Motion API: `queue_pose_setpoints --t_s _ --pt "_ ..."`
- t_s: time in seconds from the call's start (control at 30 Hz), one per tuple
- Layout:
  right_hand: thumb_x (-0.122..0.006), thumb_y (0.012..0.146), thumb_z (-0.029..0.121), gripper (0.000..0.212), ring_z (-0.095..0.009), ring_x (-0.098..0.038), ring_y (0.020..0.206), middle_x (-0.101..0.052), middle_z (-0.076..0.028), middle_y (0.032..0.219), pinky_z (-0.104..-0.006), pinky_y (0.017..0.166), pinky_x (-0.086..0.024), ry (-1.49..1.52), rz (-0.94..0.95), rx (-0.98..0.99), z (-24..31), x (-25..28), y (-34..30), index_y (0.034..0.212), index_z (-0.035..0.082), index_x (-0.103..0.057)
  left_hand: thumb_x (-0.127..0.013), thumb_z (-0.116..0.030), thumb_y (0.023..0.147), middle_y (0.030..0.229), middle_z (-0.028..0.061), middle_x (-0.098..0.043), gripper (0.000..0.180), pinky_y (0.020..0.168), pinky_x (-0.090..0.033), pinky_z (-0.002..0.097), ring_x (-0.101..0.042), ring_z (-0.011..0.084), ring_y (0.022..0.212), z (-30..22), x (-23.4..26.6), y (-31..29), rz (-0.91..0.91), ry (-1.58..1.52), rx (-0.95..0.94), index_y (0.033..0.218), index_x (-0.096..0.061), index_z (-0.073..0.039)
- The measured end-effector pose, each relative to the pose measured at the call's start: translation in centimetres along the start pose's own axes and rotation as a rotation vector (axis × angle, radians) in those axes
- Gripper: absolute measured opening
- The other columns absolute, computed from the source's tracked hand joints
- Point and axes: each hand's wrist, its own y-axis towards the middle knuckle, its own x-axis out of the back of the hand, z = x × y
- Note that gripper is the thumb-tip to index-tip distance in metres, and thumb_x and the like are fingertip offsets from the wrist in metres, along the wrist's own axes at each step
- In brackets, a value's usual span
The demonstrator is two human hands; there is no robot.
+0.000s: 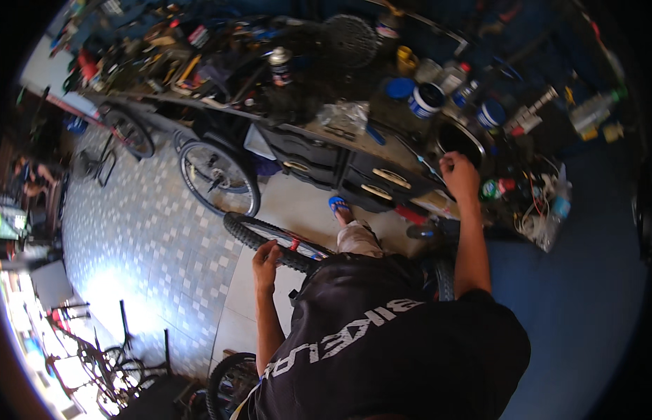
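My right hand reaches over the bench's front edge, its fingers pinched together beside a dark round basin with a pale rim. A thin stick with a light blue part runs close to those fingertips; whether they grip it is unclear. My left hand hangs lower, loosely curled with thumb and fingers apart and nothing seen between them. Just beyond it is a bicycle wheel with a knobby black tyre and a red hub.
Tools and parts crowd the workbench, including a spray can, a white-and-blue tub and a large cassette. Drawers front it. Another wheel leans there. Bicycles stand at the lower left.
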Motion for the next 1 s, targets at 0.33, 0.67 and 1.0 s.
queue_pose_setpoints --t_s 0.33,0.67,1.0 --pt "-0.074 0.095 0.024 0.025 -0.026 -0.074 0.082 -0.073 -0.008 0.103 -0.0375 0.074 -0.058 0.596 0.225 0.754 28.9 -2.3 4.7 0.117 0.012 -0.074 -0.082 -0.033 0.081 0.162 0.0280 -0.037 0.059 0.118 -0.037 0.0579 -0.031 0.0488 0.153 5.0 -3.8 3.6 -0.100 1.123 -0.202 0.136 -0.068 -0.015" --pt "-0.081 0.087 0.021 0.068 -0.038 -0.068 0.115 -0.063 -0.012 0.133 -0.0500 0.095 -0.056 0.157 0.293 1.179 53.6 -11.5 22.7 0.149 0.021 -0.054 -0.084 -0.029 0.079 0.167 0.0214 -0.034 0.060 0.110 -0.047 0.0611 -0.025 0.0422 0.158 1.4 -2.4 6.7 -0.261 0.890 0.025 0.136 -0.069 -0.019" --pt "-0.077 0.082 0.030 0.049 -0.038 -0.074 0.102 -0.077 -0.017 0.108 -0.0465 0.086 -0.058 0.157 0.425 1.315 64.7 -12.8 37.0 0.127 0.014 -0.064 -0.084 -0.019 0.080 0.167 0.0243 -0.033 0.057 0.125 -0.036 0.0486 -0.026 0.0443 0.158 -0.3 0.1 12.4 -0.363 0.689 0.099 0.135 -0.069 -0.012"
